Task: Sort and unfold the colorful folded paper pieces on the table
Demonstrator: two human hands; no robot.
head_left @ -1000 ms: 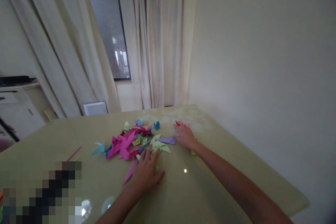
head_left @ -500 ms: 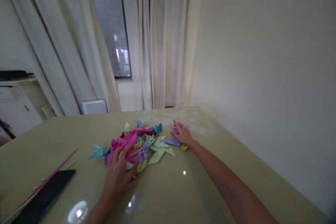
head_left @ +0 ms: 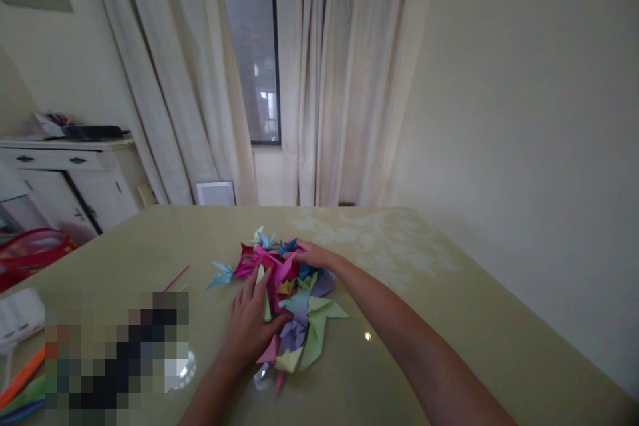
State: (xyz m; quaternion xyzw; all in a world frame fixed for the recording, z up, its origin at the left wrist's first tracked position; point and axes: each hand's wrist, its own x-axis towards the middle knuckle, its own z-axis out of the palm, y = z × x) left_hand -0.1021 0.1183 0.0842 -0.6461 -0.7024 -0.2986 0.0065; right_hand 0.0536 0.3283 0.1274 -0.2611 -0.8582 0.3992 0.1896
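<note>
Think of the heap of folded paper (head_left: 298, 299) as the middle of a clock, with twelve on the far side. It sits on the tabletop (head_left: 389, 386), between the two hands.

The left hand (head_left: 249, 323) is at nine o'clock, and its arm comes in from seven. The hand is open, with its back up. Its fingers point to twelve and its thumb sticks out toward three, next to the purple paper (head_left: 293, 333). A pale green strip (head_left: 265, 303) lies between the pointer finger and the thumb.

The right hand (head_left: 315, 254) is at one o'clock, and its arm reaches in from four. Its fingers point to nine and go in behind the pink paper (head_left: 285, 269). The tips are hidden, so one cannot tell if it grips anything.

A pale green star (head_left: 319, 326) is at four o'clock, a yellow piece (head_left: 289, 361) at six, and a light blue bird (head_left: 223, 274) at ten.

Far off at ten is a white cabinet (head_left: 117, 170) with closed doors. Just below it is what looks like a red basket (head_left: 37, 239); what is inside is too blurry to tell.
</note>
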